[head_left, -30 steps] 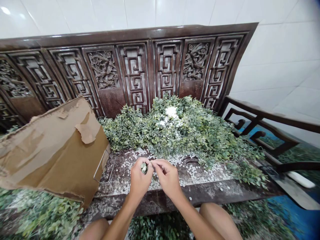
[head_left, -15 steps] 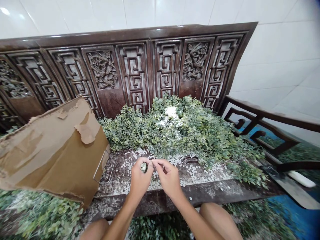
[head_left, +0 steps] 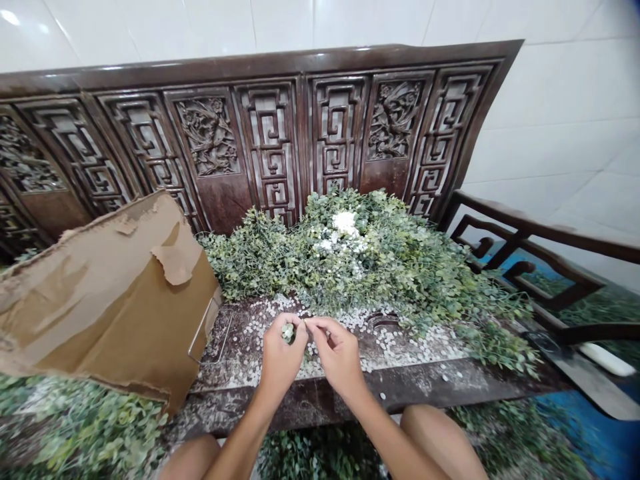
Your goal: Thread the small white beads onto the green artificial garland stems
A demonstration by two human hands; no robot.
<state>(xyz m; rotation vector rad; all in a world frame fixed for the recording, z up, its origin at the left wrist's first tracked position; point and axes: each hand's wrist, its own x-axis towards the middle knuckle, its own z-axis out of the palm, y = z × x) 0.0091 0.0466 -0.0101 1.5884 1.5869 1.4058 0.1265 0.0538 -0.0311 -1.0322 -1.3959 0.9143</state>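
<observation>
Fingers curled, my left hand (head_left: 284, 347) holds a small green sprig (head_left: 287, 332), whose pale leaves show inside the curl of the fingers. My right hand (head_left: 336, 347) is closed in a pinch, its fingertips meeting those of the left hand; what lies between them is too small to name. Both hands are above a dark wooden bench seat (head_left: 235, 347) strewn with small white discs (head_left: 395, 343). Behind them lies a large heap of green artificial foliage (head_left: 280, 260), with a cluster of white pieces (head_left: 344, 223) on top.
A torn cardboard box (head_left: 130, 313) stands at the left, a bent wire (head_left: 203, 333) beside it. The carved backrest (head_left: 220, 200) rises behind. At the right are the armrest (head_left: 550, 233) and a white object (head_left: 607, 359). More foliage (head_left: 100, 427) lies at lower left.
The view has shifted very slightly. Both hands stay together in nearly the same place, with only a small change at the fingertips.
</observation>
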